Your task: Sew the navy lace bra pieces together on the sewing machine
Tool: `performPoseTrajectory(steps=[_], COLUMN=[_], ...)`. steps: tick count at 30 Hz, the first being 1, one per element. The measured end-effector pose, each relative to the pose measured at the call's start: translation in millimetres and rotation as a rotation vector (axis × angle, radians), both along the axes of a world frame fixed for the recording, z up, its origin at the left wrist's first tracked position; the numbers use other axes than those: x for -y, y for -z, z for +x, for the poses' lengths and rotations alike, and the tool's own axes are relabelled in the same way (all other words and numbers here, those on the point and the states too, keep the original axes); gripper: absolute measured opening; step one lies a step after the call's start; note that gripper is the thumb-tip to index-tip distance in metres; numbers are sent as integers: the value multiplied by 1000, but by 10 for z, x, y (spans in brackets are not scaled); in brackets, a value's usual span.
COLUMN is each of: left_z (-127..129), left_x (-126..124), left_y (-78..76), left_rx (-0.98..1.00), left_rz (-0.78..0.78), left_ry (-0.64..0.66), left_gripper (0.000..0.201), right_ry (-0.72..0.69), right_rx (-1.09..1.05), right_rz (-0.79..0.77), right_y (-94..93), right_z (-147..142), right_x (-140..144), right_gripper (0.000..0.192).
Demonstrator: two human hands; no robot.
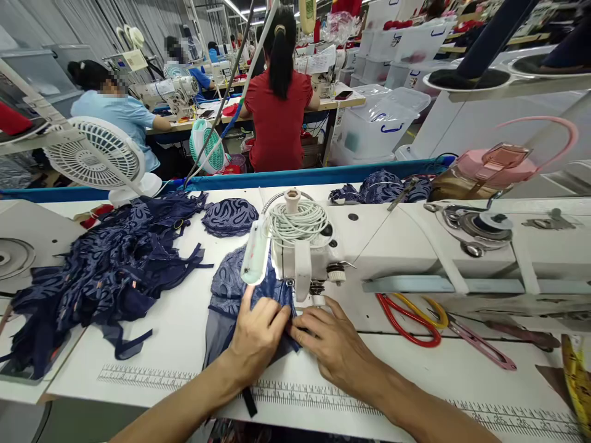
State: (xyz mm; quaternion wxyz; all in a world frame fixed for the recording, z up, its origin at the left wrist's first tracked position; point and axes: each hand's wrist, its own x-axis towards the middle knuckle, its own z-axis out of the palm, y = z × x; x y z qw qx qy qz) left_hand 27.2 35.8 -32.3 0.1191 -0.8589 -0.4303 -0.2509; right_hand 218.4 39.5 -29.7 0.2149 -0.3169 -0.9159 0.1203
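Note:
A navy lace garment piece lies on the white sewing table under the head of a white sewing machine. My left hand presses flat on the fabric's near part, fingers pointing toward the needle area. My right hand rests beside it on the right, its fingertips pinching the fabric edge just below the presser foot. A black strap end hangs over the table's front edge.
A heap of navy lace pieces lies at left, a single lace cup behind. Red-handled scissors and pink snips lie at right. A white fan stands at back left. A pink bottle sits at right. People sew at tables beyond.

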Motion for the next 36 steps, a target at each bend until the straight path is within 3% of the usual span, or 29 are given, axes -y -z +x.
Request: performPoseTrajectory(steps=[3, 9, 13, 18, 23, 27, 36], left_z=[-14, 32, -9, -101, -75, -84, -90], left_x=[24, 31, -116, -303, -144, -30, -61], left_y=[21, 111, 134, 50, 29, 64, 85], left_rx=[70, -34, -53, -86, 30, 31, 123], left_rz=[-42, 9, 68, 80, -10, -74, -119], left_ry=[-28, -22, 16, 77, -81, -14, 54], left_gripper=[25, 22, 21, 25, 18, 24, 22], right_ry=[-2, 29, 43, 79, 76, 49, 41], right_rx=[-28, -41, -42, 11, 60, 70, -48], right_rz=[32, 76, 103, 127, 92, 56, 44], right_y=[-1, -9, 50, 142, 92, 42, 22], right_z=[5, 16, 31, 35, 19, 11, 0], right_x=[-2, -1, -36, -75, -68, -34, 6], right_gripper=[47, 49, 52, 60, 56, 55, 50])
